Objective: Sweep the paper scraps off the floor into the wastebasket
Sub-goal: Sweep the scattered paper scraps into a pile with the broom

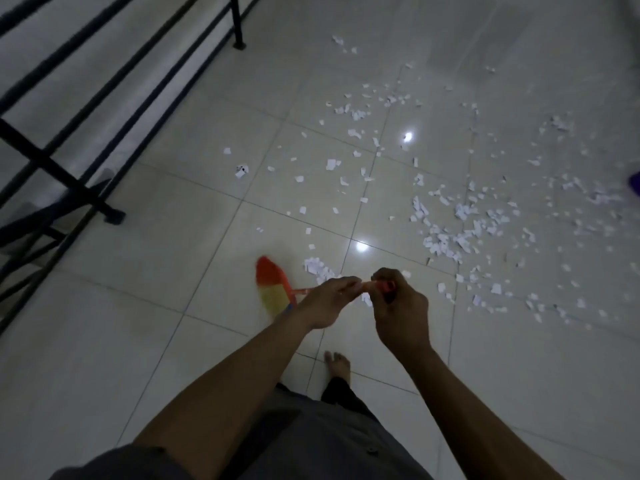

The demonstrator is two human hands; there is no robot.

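Both hands hold a broom by its orange handle. My left hand (329, 299) grips lower on the handle and my right hand (394, 299) grips its top end. The broom head (272, 289), orange, yellow and blue, is blurred and rests low on the floor left of my hands. White paper scraps (446, 233) lie scattered over the pale tiles, thickest to the right of centre, with a small clump (317, 268) just beyond my left hand. No wastebasket can be made out for sure.
A black metal railing (86, 126) runs along the left side, with posts bolted to the floor. A purple object (635, 183) shows at the right edge. My bare foot (339, 365) stands on the tiles below my hands. Two light reflections shine on the floor.
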